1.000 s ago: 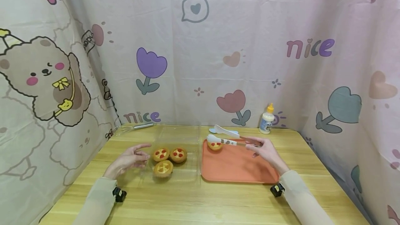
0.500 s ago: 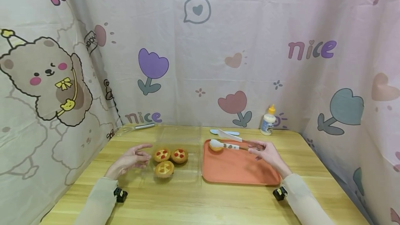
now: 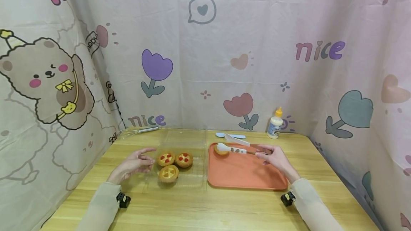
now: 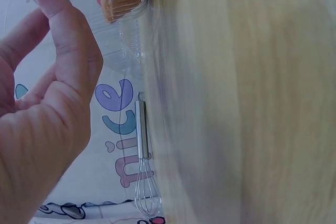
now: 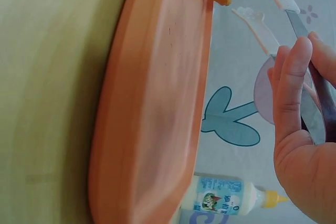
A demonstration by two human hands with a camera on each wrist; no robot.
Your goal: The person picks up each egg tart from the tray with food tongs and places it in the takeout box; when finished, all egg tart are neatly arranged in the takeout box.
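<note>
My right hand holds a pair of tongs with white spotted ends, gripping the dark handles between thumb and fingers. The tong arms are spread, and the nearer tip overlaps a small tart at the far left corner of the orange tray. At the left side of a clear plastic box, my left hand hovers with relaxed, slightly bent fingers. Inside that box sit two red-topped tarts and a yellow-topped tart.
A wire whisk lies at the back left of the wooden table. Behind the tray is a pale blue spoon. A bottle with a yellow cap stands at the back right, before a printed curtain.
The tongs have come down a little over the tray's tart, hiding more of its top. My left hand and the boxed tarts have kept their places.
</note>
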